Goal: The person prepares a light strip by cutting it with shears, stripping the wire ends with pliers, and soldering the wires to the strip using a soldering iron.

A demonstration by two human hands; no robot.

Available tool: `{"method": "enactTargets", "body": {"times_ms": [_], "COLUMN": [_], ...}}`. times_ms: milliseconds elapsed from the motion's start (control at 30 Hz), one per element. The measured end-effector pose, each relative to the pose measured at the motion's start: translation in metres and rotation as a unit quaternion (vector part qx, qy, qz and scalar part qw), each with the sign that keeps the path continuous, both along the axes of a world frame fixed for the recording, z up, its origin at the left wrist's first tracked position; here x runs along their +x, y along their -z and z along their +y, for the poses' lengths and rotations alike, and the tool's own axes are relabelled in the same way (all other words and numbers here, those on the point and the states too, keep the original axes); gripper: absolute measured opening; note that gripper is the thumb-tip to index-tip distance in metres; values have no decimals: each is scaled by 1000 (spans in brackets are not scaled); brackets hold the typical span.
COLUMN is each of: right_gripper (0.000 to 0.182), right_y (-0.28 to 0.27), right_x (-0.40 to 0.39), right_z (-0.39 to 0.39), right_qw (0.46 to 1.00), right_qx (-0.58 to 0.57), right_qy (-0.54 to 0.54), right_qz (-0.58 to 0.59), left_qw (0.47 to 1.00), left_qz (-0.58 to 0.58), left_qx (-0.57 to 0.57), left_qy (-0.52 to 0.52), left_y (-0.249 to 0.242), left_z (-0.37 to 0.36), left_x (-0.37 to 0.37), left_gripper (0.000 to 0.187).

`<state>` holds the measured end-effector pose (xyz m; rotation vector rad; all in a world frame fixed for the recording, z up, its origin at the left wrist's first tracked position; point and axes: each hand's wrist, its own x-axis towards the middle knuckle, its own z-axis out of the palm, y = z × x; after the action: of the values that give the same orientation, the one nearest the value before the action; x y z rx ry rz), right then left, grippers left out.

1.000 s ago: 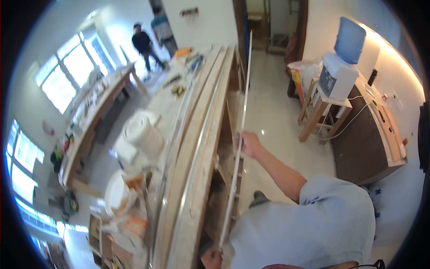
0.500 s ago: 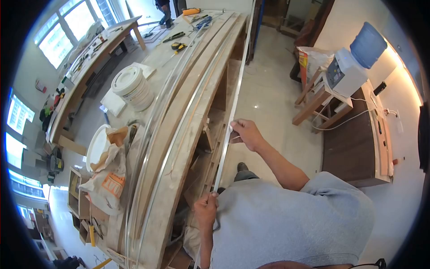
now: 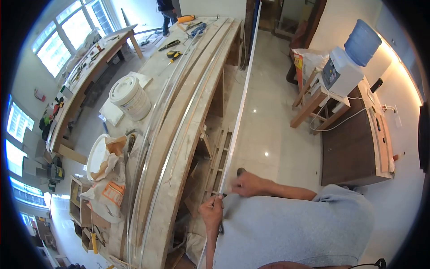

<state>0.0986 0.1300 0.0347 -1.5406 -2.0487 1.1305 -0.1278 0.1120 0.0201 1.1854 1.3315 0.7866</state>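
A long, thin white strip point(image 3: 242, 110) runs from the far doorway along the workbench's near side to my body. My left hand point(image 3: 211, 210) is closed around its near part, thumb on top, close to my grey shirt. Just to the right, my right hand point(image 3: 251, 184) has its fingers curled in beside the strip, slightly blurred. Whatever those fingers hold, if anything, is hidden. On the long workbench point(image 3: 177, 190) beside the strip lie wooden boards and a shiny metal strip point(image 3: 154, 206).
A white bucket point(image 3: 132, 101), an open tub point(image 3: 96, 154), a torn bag point(image 3: 107, 195) and a tape measure point(image 3: 174, 55) are on the bench. A water dispenser point(image 3: 342, 71) stands on a wooden stool point(image 3: 320, 96) at right. Another person point(image 3: 166, 15) stands far off.
My right hand has come back along the strip toward my left hand and my body. The left hand still grips the strip. The far person has shifted slightly.
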Motion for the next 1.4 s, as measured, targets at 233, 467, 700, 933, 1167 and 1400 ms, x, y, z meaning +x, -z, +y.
{"method": "enactTargets", "body": {"times_ms": [233,467,700,933,1167,1400], "right_gripper": [16,40,37,39,21,24], "right_y": [-1,-28,-41,-75,-68,-39], "right_x": [60,96,96,97,94,63], "right_z": [26,57,71,96,112,112], "right_qw": [973,950,906,763,735,702], "right_qx": [99,40,200,57,-4,-128], "right_qy": [202,309,315,371,452,437], "right_qz": [55,1,202,527,506,547], "left_qw": [1000,999,989,988,988,998], "left_qz": [10,-38,-76,-79,-78,36], "left_qx": [23,-18,-117,-126,-124,28], "left_qy": [8,33,44,50,57,51], "left_y": [-11,1,-28,-26,-1,-9], "left_z": [3,6,3,-9,-19,7], "left_x": [-5,-25,-29,-41,-65,-25], "left_gripper": [29,28,26,24,22,18]}}
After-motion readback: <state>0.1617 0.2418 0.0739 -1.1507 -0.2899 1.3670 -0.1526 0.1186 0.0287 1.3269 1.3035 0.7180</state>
